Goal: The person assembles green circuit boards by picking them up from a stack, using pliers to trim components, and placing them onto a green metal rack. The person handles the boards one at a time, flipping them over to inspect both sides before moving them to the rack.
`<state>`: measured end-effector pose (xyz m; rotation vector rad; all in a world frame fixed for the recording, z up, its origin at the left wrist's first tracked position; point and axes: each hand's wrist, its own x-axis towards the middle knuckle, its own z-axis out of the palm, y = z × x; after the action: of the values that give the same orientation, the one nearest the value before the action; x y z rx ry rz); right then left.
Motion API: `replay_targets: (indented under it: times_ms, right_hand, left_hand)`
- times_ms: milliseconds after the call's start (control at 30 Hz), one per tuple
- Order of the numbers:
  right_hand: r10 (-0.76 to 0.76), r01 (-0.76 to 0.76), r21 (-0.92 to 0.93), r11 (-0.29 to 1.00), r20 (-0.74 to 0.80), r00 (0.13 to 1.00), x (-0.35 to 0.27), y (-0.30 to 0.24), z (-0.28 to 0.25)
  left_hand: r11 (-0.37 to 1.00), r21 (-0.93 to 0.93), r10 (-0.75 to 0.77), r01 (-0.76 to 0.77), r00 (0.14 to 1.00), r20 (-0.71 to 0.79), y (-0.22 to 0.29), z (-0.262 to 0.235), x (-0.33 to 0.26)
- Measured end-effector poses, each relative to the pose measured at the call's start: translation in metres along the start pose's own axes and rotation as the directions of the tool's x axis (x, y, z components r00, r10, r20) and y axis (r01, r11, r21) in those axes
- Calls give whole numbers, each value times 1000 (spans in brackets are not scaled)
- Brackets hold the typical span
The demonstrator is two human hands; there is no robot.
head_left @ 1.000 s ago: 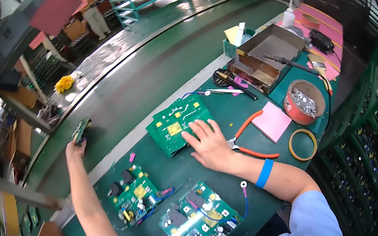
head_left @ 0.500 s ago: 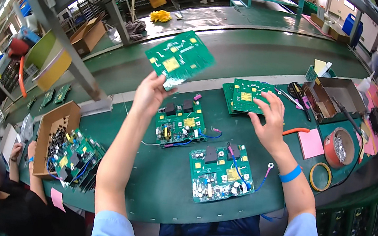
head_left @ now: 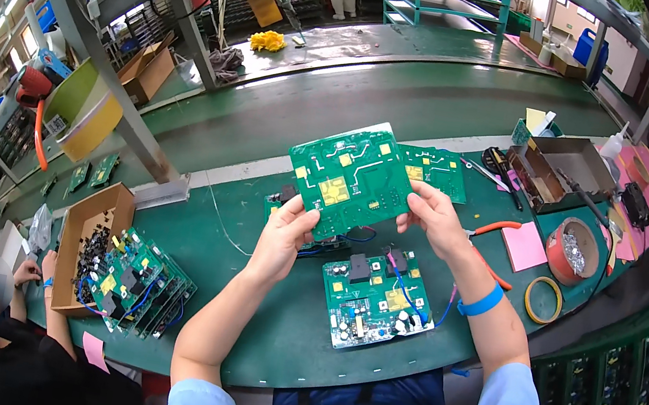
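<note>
Head view: left hand and right hand each clamp an edge of a green board, raised above the worktop. Open green belt lies beyond; a brown carton sits left, a pink pad right.

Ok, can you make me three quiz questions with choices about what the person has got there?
1. Where is the orange-handled tool?
A. right of the hands
B. in the cardboard box
C. on the floor
2. What colour is the wristband?
A. red
B. blue
C. yellow
3. How is the green circuit board held?
A. lying flat on the bench
B. in one hand
C. lifted by both hands

Answers: 1 A, it lies on the bench by the pink pad. 2 B, blue on the right wrist. 3 C, the left hand and right hand grip its edges.
</note>
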<state>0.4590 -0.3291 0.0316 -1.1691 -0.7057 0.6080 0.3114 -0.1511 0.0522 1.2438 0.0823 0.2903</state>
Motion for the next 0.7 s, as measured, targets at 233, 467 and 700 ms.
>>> replay_targets:
  times_ms: [233, 467, 700]
  right_hand:
    - [99, -106, 122, 987, 57, 993, -2, 4, -4]
    - [129, -137, 147, 980, 66, 989, -2, 5, 0]
    - [154, -166, 143, 976, 95, 984, -2, 12, -5]
  left_hand:
    - [986, 169, 1, 2, 1000, -19, 6, 3, -7]
    - [994, 71, -83, 83, 996, -12, -1, -7, 1]
    - [990, 9, -137, 137, 989, -51, -7, -10, 5]
